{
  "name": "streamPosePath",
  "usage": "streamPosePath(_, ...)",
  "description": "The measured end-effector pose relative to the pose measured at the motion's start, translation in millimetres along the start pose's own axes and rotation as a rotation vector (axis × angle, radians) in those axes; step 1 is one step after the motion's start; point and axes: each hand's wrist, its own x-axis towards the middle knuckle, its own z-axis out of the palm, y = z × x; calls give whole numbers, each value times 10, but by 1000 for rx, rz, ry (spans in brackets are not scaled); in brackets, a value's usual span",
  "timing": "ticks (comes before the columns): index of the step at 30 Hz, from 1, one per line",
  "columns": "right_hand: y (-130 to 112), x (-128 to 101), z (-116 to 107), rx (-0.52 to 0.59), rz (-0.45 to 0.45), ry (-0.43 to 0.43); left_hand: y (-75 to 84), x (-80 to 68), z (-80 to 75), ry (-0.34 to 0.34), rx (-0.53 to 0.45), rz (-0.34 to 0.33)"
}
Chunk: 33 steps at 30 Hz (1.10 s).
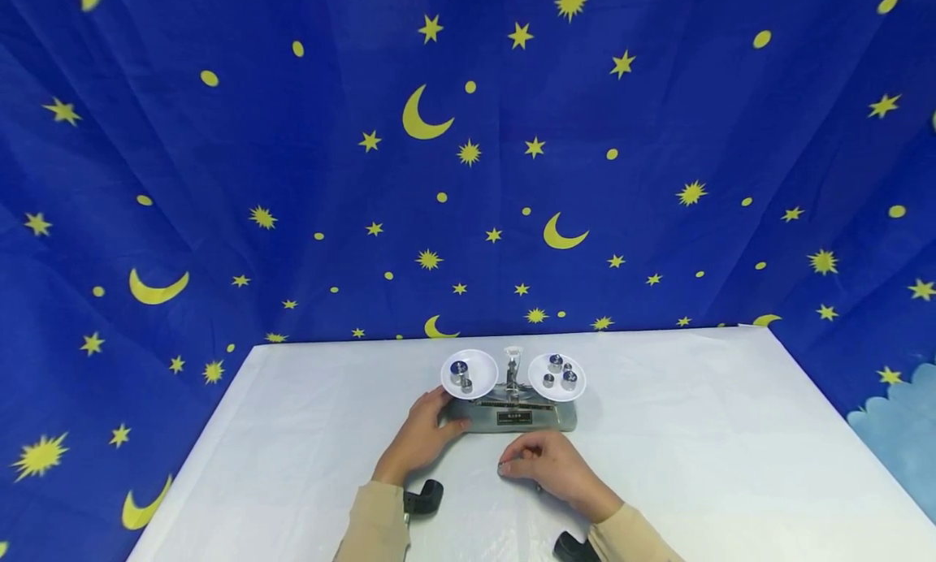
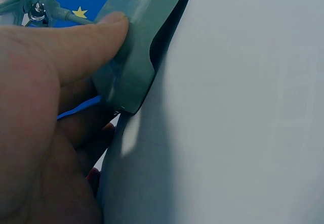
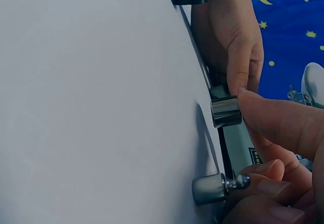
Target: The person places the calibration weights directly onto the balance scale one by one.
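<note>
A grey balance scale (image 1: pixel 537 418) with two white pans stands on the white table (image 1: pixel 695 448). My left hand (image 1: pixel 424 436) grips the left end of its base, the thumb (image 2: pixel 109 29) lying over the base. In front of the scale, my right hand (image 1: pixel 552 464) pinches a small cylindrical metal weight (image 3: pixel 226 112) between thumb and index finger, which hide its top. A second metal weight (image 3: pixel 208 189), with a knob, stands upright on the table beside the curled fingers of that hand.
Two metal weights (image 1: pixel 458 372) sit in the left pan (image 1: pixel 483 367). The right pan (image 1: pixel 541 390) carries several metal weights (image 1: pixel 556 362). Behind the table's far edge hangs a blue curtain (image 1: pixel 497 180) with yellow stars and moons. Black devices (image 1: pixel 424 497) are worn at both wrists.
</note>
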Motion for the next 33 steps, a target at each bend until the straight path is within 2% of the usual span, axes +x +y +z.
streamPosePath(4, -14, 4, -18, 26, 6, -4, 9, -5, -6, -2, -3, -4)
streamPosePath(23, -144, -32, -51, 17, 9, 54, 16, -11, -8, -1, -17, -10)
streamPosePath(33, -247, -69, -40, 30, -29, 70, 22, -12, -12, 1, -17, -12)
